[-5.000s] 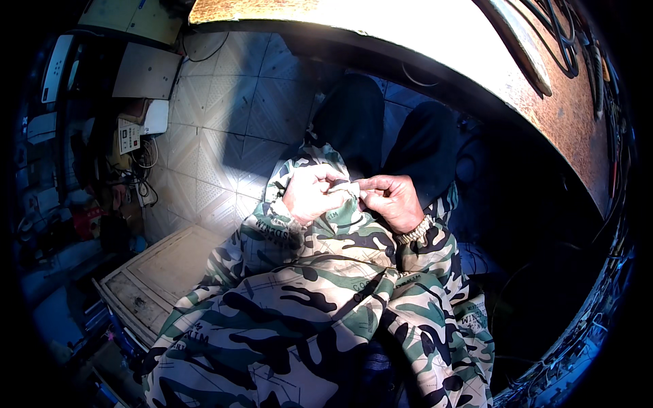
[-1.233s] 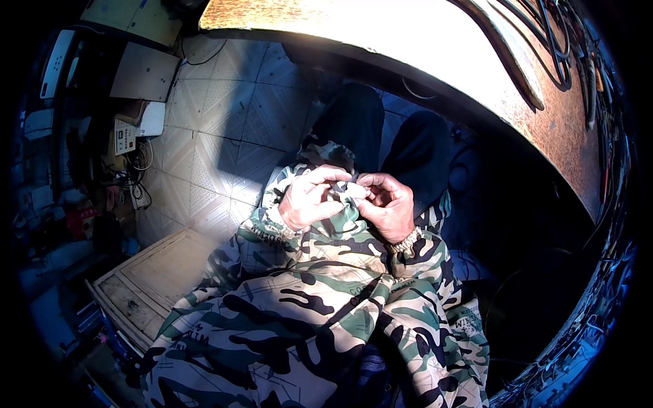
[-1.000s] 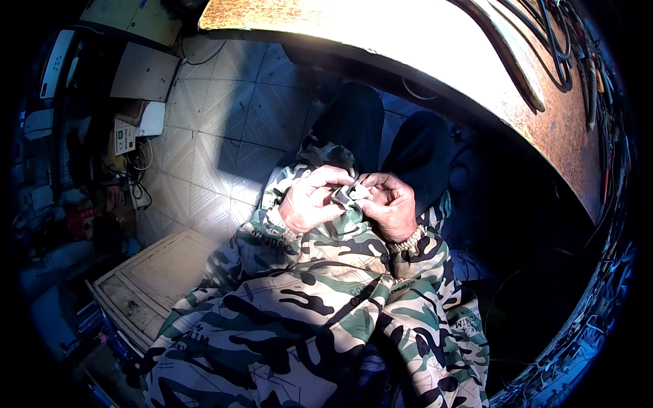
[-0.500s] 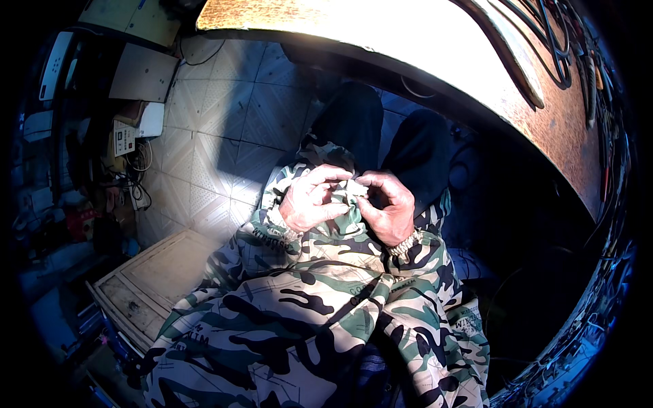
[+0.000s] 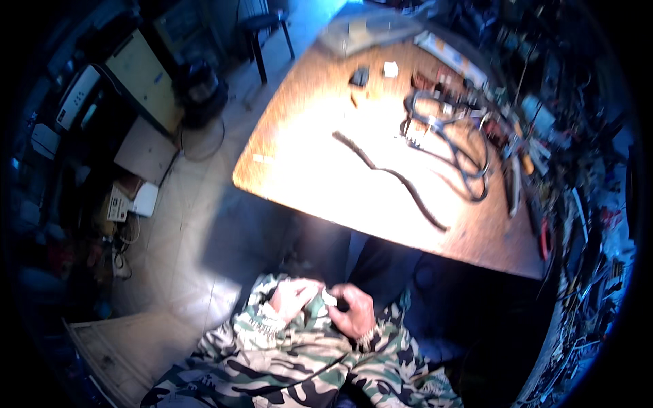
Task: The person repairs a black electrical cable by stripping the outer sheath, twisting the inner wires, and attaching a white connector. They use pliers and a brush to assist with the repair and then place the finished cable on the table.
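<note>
Low over my lap, my right hand (image 5: 354, 311) is closed, thumb and fingers pinching a small white piece (image 5: 329, 298) whose kind I cannot make out. Beside it, my left hand (image 5: 292, 299) points its fingertips toward the same piece. Motion smears those fingers, and whether they touch it is unclear. Camouflage sleeves and clothing (image 5: 299, 364) lie around both wrists. Beyond the hands is the wooden table (image 5: 299, 183), brightly lit in its middle. A dark, bent strip (image 5: 408, 185) lies on it, with a looped black cable (image 5: 484, 178) to its right.
On the table's far part sit a small white block (image 5: 390, 69) and a small black object (image 5: 359, 76). Tools and wires crowd the right edge. A dark stool (image 5: 264, 23) stands at the far left. A wooden panel (image 5: 129, 347) is low at the left.
The view has tilted up, showing much more of the tabletop; the hands now appear lower in the picture. Both hands stay together at the lap with the white piece.
</note>
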A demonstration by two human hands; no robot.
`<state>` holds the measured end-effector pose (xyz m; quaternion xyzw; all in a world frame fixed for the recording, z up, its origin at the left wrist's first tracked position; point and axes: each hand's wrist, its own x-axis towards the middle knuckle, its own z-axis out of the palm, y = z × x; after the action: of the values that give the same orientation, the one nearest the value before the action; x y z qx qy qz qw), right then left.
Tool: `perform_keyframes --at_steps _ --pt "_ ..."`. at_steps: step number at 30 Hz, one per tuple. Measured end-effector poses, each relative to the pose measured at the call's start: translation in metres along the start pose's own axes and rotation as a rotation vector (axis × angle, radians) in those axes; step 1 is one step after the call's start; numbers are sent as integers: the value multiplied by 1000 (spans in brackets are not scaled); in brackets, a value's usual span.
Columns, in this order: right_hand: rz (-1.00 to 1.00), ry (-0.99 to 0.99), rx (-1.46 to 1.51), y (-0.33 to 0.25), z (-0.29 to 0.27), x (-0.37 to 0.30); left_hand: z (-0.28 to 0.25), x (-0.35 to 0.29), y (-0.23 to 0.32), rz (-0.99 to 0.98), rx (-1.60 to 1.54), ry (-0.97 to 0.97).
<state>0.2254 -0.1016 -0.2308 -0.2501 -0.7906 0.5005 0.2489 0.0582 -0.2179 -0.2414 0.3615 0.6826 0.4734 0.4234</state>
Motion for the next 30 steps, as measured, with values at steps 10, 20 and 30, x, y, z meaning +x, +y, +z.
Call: perform_keyframes --at_steps 10,20,30 --pt "-181 52 426 -145 -178 74 -97 38 150 563 245 -9" --pt "-267 333 643 -123 -256 257 -99 208 348 801 200 376" --pt "-169 398 554 -86 -256 257 -64 253 315 511 699 544"
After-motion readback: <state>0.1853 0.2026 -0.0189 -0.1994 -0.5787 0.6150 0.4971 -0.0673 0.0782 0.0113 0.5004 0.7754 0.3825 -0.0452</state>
